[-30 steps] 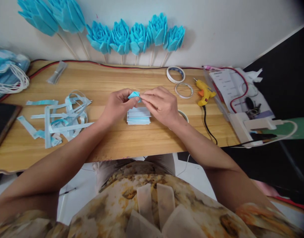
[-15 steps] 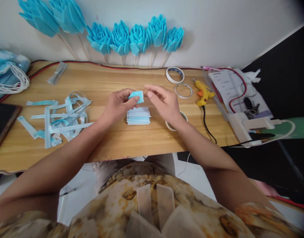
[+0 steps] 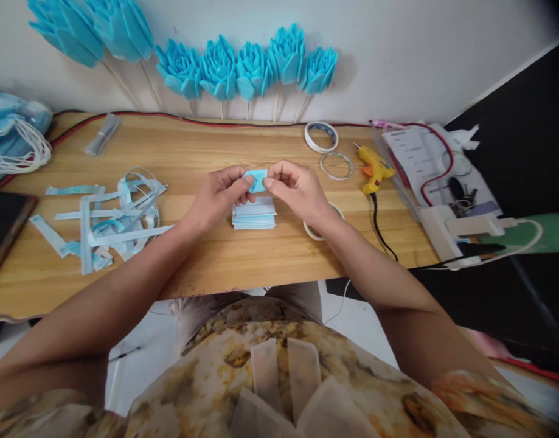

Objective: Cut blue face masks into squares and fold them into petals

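Between my two hands is a small folded piece of light blue fabric (image 3: 260, 176), raised over the table. My left hand (image 3: 222, 193) pinches its left side with thumb and fingers. My right hand (image 3: 297, 187) grips the right edge between thumb and forefinger. Just below the hands lies a neat stack of blue and white fabric pieces (image 3: 254, 218), its top partly covered by my fingers. Behind my right wrist a tape roll (image 3: 312, 231) shows only in part.
Blue fabric flowers (image 3: 219, 67) on sticks lean along the wall. Cut strips (image 3: 119, 222) lie loosely at left, near a dark tablet-like object (image 3: 5, 228). Two tape rings (image 3: 322, 137) and a yellow glue gun (image 3: 374, 169) with a black cord are at right, beside a white power strip (image 3: 447, 237).
My right hand has closed on the right edge of the fabric piece, where before its fingers were apart from it. The piece has shifted slightly right and looks flatter.
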The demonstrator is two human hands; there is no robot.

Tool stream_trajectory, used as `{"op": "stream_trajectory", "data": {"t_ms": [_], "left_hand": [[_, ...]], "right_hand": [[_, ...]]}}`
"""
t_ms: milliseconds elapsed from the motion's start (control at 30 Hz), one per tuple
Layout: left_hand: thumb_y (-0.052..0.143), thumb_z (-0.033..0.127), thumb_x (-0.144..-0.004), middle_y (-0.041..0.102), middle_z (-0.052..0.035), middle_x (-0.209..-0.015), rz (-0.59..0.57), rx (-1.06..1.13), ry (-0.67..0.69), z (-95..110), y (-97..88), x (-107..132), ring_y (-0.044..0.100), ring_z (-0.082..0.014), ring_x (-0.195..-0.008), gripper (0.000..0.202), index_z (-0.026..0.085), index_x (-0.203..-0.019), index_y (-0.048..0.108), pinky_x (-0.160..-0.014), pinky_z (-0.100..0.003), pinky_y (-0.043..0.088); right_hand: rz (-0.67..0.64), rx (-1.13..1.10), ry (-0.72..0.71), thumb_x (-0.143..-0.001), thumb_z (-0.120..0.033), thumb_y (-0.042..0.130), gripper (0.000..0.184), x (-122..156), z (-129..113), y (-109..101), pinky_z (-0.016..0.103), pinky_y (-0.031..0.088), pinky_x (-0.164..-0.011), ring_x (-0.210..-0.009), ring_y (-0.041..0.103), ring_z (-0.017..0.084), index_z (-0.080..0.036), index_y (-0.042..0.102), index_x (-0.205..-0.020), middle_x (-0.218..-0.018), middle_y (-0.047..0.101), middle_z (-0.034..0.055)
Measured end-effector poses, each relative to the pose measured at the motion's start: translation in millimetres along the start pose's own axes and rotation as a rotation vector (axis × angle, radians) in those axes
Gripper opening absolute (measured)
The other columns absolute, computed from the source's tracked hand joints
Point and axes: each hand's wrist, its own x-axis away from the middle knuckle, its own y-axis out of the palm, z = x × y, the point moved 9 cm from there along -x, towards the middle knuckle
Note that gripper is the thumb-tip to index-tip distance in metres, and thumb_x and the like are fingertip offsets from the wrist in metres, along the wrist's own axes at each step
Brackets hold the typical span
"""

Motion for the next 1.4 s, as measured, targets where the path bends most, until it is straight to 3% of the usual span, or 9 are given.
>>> {"op": "stream_trajectory", "data": {"t_ms": [267,500,600,767,1000,1167,1300,1400], "left_hand": [[0.071,0.033,-0.085,0.064,0.0010,-0.065,0.005,-0.010,0.018,0,-0.3,-1,0.054,-0.0099,-0.058,0.020,0.018,-0.075,0.062,-0.059,-0.023,0.044],[0.070,0.030,-0.083,0.055,0.0029,-0.057,-0.023,-0.115,-0.002,7,4.6,3,0.042,-0.0077,-0.050,0.023,0.018,-0.066,0.061,-0.049,-0.022,0.031],[0.070,0.028,-0.080,0.053,0.0034,-0.056,-0.007,-0.117,-0.004,7,4.4,4,0.042,-0.0083,-0.050,0.021,0.019,-0.065,0.060,-0.048,-0.023,0.030],[0.070,0.027,-0.081,0.056,0.0026,-0.060,0.113,-0.101,0.016,0,-10.7,0,0.046,-0.0102,-0.054,0.019,0.020,-0.066,0.059,-0.052,-0.024,0.035],[0.069,0.029,-0.083,0.057,0.0024,-0.063,0.197,-0.058,0.029,-8,-22.9,-4,0.047,-0.0115,-0.057,0.021,0.021,-0.067,0.058,-0.056,-0.027,0.036],[0.068,0.028,-0.080,0.057,0.0015,-0.063,0.196,-0.024,0.025,-12,-21.9,-6,0.045,-0.0123,-0.057,0.019,0.021,-0.066,0.058,-0.056,-0.027,0.035],[0.068,0.028,-0.081,0.058,0.0019,-0.064,0.195,-0.056,0.011,-11,-22.5,-4,0.048,-0.0127,-0.059,0.018,0.022,-0.067,0.058,-0.058,-0.027,0.038],[0.067,0.029,-0.082,0.060,0.0018,-0.065,0.169,-0.050,0.015,-7,-21.0,-2,0.049,-0.0123,-0.059,0.017,0.023,-0.068,0.060,-0.059,-0.027,0.039]], "right_hand": [[-0.010,0.007,-0.012,-0.084,-0.037,0.067,0.020,-1,-1,1,0.026,0.042,-0.065,-0.068,0.049,0.011,-0.021,0.056,-0.080,-0.072,0.055,-0.0037],[-0.031,0.044,-0.038,-0.088,-0.044,0.069,0.025,0,-1,3,0.024,0.040,-0.061,-0.067,0.050,0.009,-0.020,0.061,-0.084,-0.073,0.058,-0.0043],[0.046,0.102,-0.077,-0.091,-0.044,0.067,0.029,-6,-5,-14,0.024,0.043,-0.063,-0.068,0.052,0.008,-0.020,0.059,-0.079,-0.073,0.058,-0.0043],[0.290,0.172,-0.087,-0.097,-0.033,0.063,0.025,-19,-13,-72,0.021,0.042,-0.061,-0.061,0.050,0.005,-0.022,0.057,-0.076,-0.066,0.057,-0.0062],[0.207,0.386,-0.072,-0.095,-0.029,0.063,0.018,0,-38,-95,0.026,0.046,-0.060,-0.061,0.055,0.010,-0.023,0.062,-0.078,-0.070,0.065,-0.0032],[0.256,0.723,0.066,-0.090,-0.023,0.063,0.010,28,-15,-112,0.031,0.051,-0.072,-0.074,0.065,0.016,-0.020,0.071,-0.084,-0.081,0.075,0.0018],[0.189,0.766,0.199,-0.086,-0.019,0.069,0.012,38,16,-101,0.033,0.054,-0.084,-0.089,0.073,0.019,-0.019,0.076,-0.096,-0.100,0.080,0.0061],[0.209,0.792,0.212,-0.086,-0.024,0.073,0.010,38,24,-92,0.033,0.053,-0.083,-0.086,0.072,0.019,-0.019,0.076,-0.094,-0.099,0.080,0.0063]]}}
